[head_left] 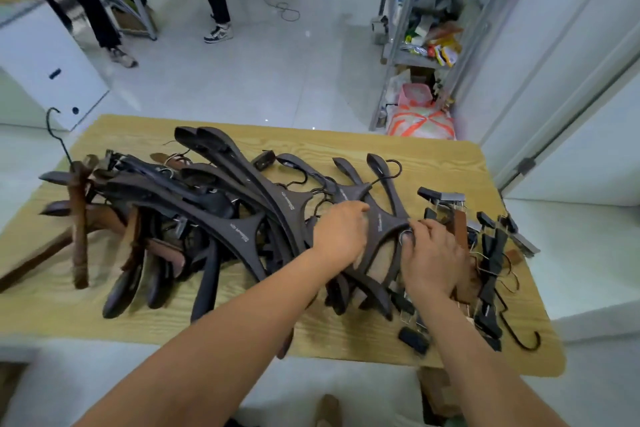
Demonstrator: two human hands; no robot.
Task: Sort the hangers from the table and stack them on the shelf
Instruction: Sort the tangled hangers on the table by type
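A big heap of dark brown hangers point(221, 204) covers the wooden table point(433, 156), with a few lighter brown wooden hangers point(79, 225) at the left end. Both hands are on one dark hanger point(382, 224) near the right of the heap. My left hand point(341, 236) grips its left shoulder, fingers curled over the edge. My right hand point(434, 258) holds the hanger's neck, fingers curled around the metal hook base. Clip hangers point(491, 253) with metal clamps lie just right of my right hand.
A metal shelf point(420, 28) full of packets and bags stands beyond the table's far right corner. A white cabinet point(41, 66) is at the far left. Two people stand on the tiled floor behind the table. A black hook point(57, 128) sticks up at the left.
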